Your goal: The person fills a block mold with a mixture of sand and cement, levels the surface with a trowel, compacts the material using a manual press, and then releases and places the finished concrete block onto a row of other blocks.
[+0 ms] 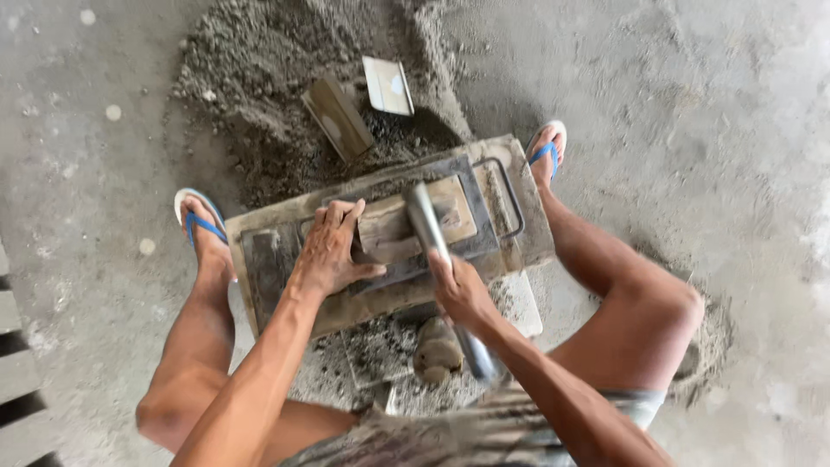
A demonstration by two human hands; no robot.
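I squat over a rectangular metal mould (pixel 506 186) that lies on a wooden board (pixel 259 229) on the concrete floor. A flat wooden block (pixel 389 229) sits inside the mould. My left hand (pixel 328 251) presses flat on the left end of this block, fingers spread. My right hand (pixel 458 290) grips a grey metal pipe (pixel 425 220); its far end rests on the block and its near end reaches back towards my lap.
A heap of dark damp sand mix (pixel 259 69) lies beyond the mould, with two flat trowel-like plates (pixel 337 117) (pixel 387 85) stuck in it. My feet in blue sandals (pixel 201 220) (pixel 546 147) flank the board. A lump of mix (pixel 437 350) lies by my legs.
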